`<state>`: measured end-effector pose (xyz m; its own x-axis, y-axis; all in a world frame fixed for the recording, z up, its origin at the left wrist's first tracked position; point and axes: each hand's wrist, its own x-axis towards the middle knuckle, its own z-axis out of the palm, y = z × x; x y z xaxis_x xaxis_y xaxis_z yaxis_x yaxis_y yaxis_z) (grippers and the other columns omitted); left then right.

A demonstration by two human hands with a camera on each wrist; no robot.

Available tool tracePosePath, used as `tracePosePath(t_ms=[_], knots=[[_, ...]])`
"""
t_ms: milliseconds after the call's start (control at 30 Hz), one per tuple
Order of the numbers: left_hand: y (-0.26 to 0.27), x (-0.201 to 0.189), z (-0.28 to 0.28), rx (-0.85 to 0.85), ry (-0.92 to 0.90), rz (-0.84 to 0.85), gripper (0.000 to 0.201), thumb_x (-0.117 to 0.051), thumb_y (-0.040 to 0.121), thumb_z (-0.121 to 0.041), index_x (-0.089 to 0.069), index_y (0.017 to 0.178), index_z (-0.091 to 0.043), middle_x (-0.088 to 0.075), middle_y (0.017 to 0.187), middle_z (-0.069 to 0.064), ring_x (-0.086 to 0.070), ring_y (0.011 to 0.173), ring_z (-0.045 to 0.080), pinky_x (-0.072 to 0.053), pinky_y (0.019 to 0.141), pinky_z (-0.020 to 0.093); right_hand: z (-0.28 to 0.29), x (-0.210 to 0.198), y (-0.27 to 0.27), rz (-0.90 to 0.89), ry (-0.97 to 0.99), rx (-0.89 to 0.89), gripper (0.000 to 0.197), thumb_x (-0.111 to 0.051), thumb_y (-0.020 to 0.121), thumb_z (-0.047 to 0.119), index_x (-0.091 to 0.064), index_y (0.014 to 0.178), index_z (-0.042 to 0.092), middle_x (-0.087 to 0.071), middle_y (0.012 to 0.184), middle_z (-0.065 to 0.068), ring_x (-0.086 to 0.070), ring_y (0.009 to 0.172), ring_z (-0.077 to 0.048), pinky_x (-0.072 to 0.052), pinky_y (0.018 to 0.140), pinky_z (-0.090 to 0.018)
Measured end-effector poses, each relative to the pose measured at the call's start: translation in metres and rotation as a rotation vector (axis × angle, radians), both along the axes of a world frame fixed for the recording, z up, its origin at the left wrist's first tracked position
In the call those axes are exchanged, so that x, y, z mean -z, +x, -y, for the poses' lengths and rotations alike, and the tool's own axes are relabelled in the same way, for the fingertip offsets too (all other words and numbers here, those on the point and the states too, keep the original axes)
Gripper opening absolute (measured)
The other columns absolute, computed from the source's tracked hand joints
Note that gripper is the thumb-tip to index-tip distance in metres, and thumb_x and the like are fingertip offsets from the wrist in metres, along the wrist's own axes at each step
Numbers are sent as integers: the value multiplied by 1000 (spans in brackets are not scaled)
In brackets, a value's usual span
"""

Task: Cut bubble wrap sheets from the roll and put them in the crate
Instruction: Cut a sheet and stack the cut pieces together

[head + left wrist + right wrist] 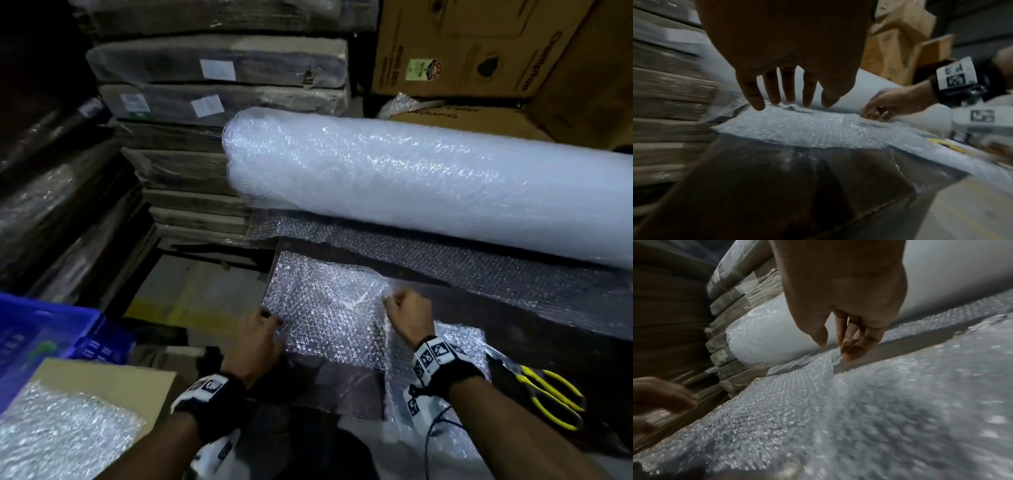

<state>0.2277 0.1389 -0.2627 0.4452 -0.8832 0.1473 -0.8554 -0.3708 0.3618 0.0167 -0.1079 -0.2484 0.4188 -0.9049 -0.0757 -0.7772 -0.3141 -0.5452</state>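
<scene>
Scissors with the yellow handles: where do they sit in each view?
Head: scissors lie at lower right, right of the right hand.
Left wrist: only a blurred yellow streak at right, probably them.
Right wrist: not in view.
Shared landmark: the bubble wrap roll.

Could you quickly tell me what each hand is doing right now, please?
Left hand: open, fingers spread over the bubble wrap sheet.
Right hand: pinching that sheet's edge.
</scene>
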Motion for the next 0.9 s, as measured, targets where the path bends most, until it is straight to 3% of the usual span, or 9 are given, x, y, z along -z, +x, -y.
tracePosePath(t_ms=[67,100,200,267,367,500,633,767,900], knots=[[-16,-6,25,180,122,105,38,-67,77,-41,-69,107,-18,-61,116,11,-62,98,33,-58,74,48,-5,-11,-17,-35,-25,1,28,-62,96,31,-70,87,6,-72,87,-10,-67,82,-28,-44,71,-28],[-27,-8,36,244,213,125,45,-60,79,-47,-64,116,-21,-56,130,10,-58,112,35,-55,82,54,-8,-14,-27,-55,-28,4,25,-63,96,27,-71,86,5,-73,89,-13,-67,84,-30,-44,71,-30],[-58,-3,63,401,431,89,64,-52,90,-52,-35,147,-29,-15,164,6,-18,147,34,-24,115,58,-13,-12,-65,-80,-33,25,19,-68,90,22,-71,87,4,-73,90,-19,-68,91,-36,-50,79,-38],[-80,-1,73,463,495,85,71,-52,92,-56,-23,152,-33,1,167,2,-4,150,36,-15,116,61,-17,-7,-96,-117,-31,76,26,-65,87,29,-72,86,4,-72,88,-19,-67,92,-38,-50,80,-39],[-95,6,74,483,555,100,73,-47,93,-63,-16,154,-39,6,167,0,0,150,40,-11,112,69,-23,6,-139,-271,16,161,42,-59,78,39,-72,89,0,-71,90,-23,-65,95,-42,-50,84,-43],[-101,6,66,451,584,106,73,-48,94,-61,-12,154,-41,5,166,-1,2,151,38,-9,111,71,-41,9,-173,-415,201,331,68,-58,83,60,-57,122,4,-51,131,-27,-46,125,-45,-40,102,-47],[-102,-1,59,445,641,53,72,-53,95,-54,-12,153,-42,9,166,-1,4,151,40,-8,111,72,-51,12,-176,-397,314,376,79,-63,88,59,-44,137,0,-38,145,-29,-38,134,-45,-31,111,-43],[-101,-1,52,441,692,22,74,-53,94,-56,-11,154,-43,13,166,-3,6,150,41,-9,111,74,-41,23,-167,-386,344,404,88,-64,84,63,-43,139,-3,-41,146,-24,-37,136,-41,-28,110,-43],[-99,-1,46,431,680,14,70,-51,94,-56,-14,153,-46,8,166,-3,2,150,39,-13,110,72,-25,33,-165,-301,441,443,96,-77,62,68,-56,126,-1,-58,132,-23,-52,123,-40,-36,104,-44]])
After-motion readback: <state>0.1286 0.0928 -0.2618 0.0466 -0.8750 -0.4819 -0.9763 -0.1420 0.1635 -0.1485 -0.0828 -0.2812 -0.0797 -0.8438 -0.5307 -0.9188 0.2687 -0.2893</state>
